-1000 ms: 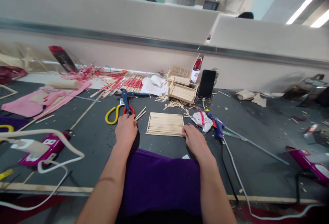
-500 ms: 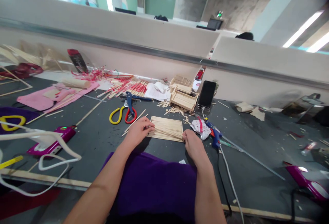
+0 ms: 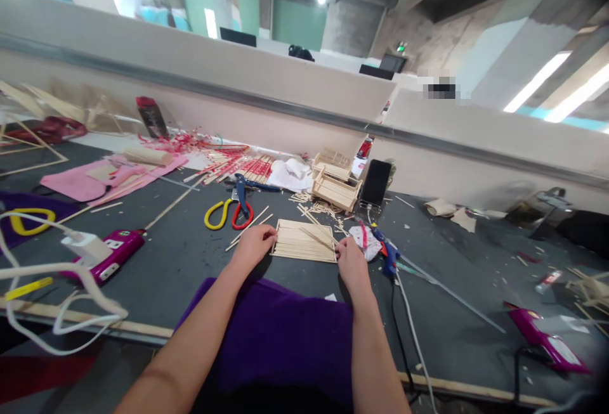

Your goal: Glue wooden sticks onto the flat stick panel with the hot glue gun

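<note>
A flat rectangular panel of thin wooden sticks lies on the dark table in front of me. My left hand pinches its left edge between thumb and fingers. At the right end, my right hand is closed on loose thin wooden sticks, which slant up and leftward across the panel's top. Their ends inside my fingers are hidden. Left of the panel lie a few more sticks beside pliers-like cutters with one yellow and one red handle.
Behind the panel stand a small wooden stick model and a phone. A blue glue gun with its cable is on the right, near crumpled paper. Purple power strips and white cables lie left; red-tipped sticks are at the back.
The sticks lying across the panel have swung into a steeper slant, their far ends now past its back edge. My left hand has moved slightly off them to the panel's left edge.
</note>
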Demonstrator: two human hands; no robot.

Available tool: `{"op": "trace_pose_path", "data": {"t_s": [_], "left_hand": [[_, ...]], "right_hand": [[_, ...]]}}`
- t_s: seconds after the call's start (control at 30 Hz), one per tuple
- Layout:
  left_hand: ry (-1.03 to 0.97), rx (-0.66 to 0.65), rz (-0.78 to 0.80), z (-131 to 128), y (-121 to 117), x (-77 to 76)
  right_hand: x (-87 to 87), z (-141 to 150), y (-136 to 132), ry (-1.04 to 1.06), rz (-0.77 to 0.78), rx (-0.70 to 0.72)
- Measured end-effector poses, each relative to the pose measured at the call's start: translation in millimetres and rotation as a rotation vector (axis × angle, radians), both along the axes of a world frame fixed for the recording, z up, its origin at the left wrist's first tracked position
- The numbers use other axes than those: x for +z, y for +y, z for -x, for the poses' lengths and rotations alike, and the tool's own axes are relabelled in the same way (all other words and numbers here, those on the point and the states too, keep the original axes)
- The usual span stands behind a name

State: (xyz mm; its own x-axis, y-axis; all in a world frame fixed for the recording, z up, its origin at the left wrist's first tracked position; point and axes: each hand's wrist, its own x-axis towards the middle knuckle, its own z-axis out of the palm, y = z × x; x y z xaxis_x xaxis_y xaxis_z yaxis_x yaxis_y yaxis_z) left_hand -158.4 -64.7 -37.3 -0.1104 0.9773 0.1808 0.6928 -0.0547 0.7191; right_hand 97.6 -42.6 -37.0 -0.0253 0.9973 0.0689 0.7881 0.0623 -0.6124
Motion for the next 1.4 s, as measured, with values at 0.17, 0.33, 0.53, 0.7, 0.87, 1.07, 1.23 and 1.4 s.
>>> {"op": "trace_pose_path", "data": {"t_s": [0.17, 0.33, 0.53, 0.7, 0.87, 1.07, 1.23, 1.4], "left_hand": [[-0.131, 0.049, -0.100, 2, 1, 4.6], [-0.333, -0.011, -0.106, 5, 2, 11.0], [-0.460, -0.036, -0.007, 10, 3, 7.5], [-0.466, -0.059, 0.044, 11, 3, 5.9], [-0.453, -0.074, 0.003, 8, 3, 5.6], [-0.212, -0.258, -0.117, 6, 6, 1.1], [-0.159, -0.341, -0.085, 1, 0, 9.7], [-0.032, -0.360, -0.066, -3, -4, 15.1]], "right_hand": [[4.7, 0, -1, 0.032, -0.083, 0.064], [7.9, 1, -4, 0.090, -0.123, 0.156], [5.0, -1, -3, 0.130, -0.106, 0.202], [2.1, -2, -2, 0.168, -0.095, 0.204], [3.7, -3, -3, 0.191, -0.102, 0.201], [3.6, -7, -1, 0.239, -0.097, 0.183], [-1.7, -8, 3, 0.332, -0.067, 0.137], [-8.4, -6, 5, 0.414, -0.032, 0.114]]}}
